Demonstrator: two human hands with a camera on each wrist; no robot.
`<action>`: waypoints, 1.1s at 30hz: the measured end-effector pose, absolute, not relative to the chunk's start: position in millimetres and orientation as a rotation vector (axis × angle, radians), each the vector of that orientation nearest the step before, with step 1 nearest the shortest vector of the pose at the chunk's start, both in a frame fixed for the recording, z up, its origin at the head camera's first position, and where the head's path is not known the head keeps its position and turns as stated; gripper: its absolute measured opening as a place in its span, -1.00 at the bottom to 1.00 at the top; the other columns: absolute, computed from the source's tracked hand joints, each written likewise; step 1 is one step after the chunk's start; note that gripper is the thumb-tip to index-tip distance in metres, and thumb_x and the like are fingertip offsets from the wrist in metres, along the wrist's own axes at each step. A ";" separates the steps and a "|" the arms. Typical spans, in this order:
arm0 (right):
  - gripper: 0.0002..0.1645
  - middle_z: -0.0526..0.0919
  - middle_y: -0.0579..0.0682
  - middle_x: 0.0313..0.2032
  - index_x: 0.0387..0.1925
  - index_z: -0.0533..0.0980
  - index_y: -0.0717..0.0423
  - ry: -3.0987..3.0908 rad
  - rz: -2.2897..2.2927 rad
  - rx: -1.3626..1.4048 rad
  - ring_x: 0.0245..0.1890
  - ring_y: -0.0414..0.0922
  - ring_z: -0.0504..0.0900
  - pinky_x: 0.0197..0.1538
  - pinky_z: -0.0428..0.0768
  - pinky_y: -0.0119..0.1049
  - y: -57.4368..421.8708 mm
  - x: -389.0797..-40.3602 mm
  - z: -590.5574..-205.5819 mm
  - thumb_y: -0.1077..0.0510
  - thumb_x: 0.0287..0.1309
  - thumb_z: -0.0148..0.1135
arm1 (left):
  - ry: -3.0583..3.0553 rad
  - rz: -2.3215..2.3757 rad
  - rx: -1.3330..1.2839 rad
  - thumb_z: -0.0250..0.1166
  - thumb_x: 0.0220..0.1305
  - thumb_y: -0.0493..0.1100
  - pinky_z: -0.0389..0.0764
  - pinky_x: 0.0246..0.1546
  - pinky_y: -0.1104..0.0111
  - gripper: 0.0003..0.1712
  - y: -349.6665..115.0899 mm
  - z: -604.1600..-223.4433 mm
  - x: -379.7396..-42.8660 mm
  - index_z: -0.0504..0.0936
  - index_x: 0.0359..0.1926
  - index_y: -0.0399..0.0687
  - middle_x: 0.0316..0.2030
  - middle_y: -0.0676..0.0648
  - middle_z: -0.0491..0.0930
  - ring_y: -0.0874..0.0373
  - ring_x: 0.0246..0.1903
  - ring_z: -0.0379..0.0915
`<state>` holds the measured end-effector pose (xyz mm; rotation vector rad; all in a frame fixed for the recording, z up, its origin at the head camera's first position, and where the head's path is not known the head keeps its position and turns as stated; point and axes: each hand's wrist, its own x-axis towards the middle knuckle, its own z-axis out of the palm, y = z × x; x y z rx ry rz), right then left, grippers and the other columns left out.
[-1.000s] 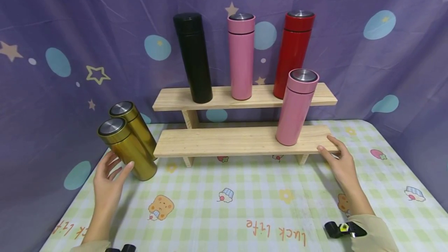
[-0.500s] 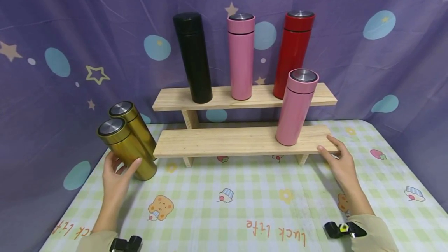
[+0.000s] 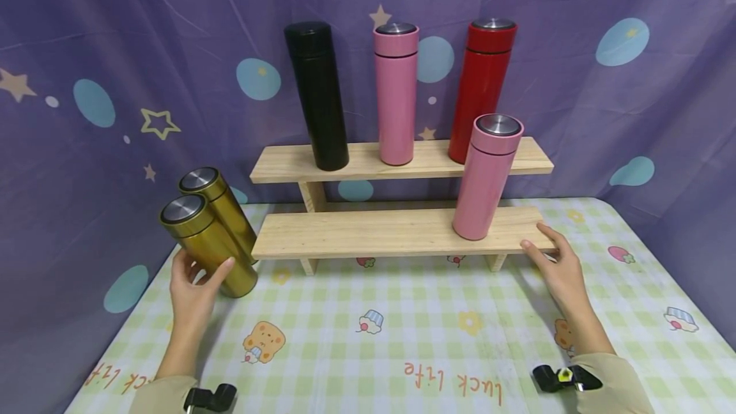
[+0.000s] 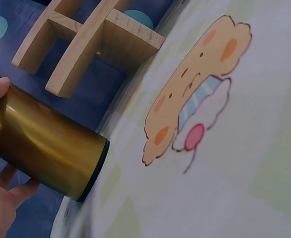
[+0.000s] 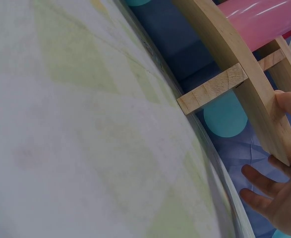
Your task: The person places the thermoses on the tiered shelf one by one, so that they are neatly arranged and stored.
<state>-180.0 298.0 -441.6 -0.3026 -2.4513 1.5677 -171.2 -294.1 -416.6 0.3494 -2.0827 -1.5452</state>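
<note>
Around the front gold thermos bottle [image 3: 221, 251] my left hand [image 3: 192, 286] has its thumb on the near side and its fingers on the far side. The bottle stands on the tablecloth, its base low in the left wrist view. Close behind it is a second gold thermos bottle [image 3: 232, 209], partly hidden. My right hand [image 3: 563, 267] pinches the right end of the two-tier wooden shelf [image 3: 368, 232] between thumb and forefinger; in the right wrist view its other fingers [image 5: 259, 181] spread below the board. A pink thermos bottle [image 3: 485, 184] stands on the lower tier, left of that hand.
On the upper tier stand a black thermos bottle [image 3: 319, 101], another pink thermos bottle [image 3: 397, 98] and a red thermos bottle [image 3: 485, 82]. A purple curtain [image 3: 190, 30] hangs behind. The checked tablecloth [image 3: 402, 318] spreads in front of the shelf.
My left hand has moved right and come round the front gold bottle, its thumb now lying across the bottle's side. The right hand and the bottles have stayed where they were.
</note>
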 end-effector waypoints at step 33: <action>-0.09 0.09 0.23 0.48 0.53 0.10 -0.01 -2.465 1.520 -0.290 0.28 0.27 0.31 0.11 0.38 0.05 296.2 -179.3 -441.0 -0.25 0.33 0.15 | -1.817 -1.529 0.342 0.56 -0.04 -0.36 0.37 -0.15 0.52 -0.17 -290.1 -406.5 -162.8 0.43 0.26 0.08 0.03 0.11 0.44 0.24 -0.04 0.37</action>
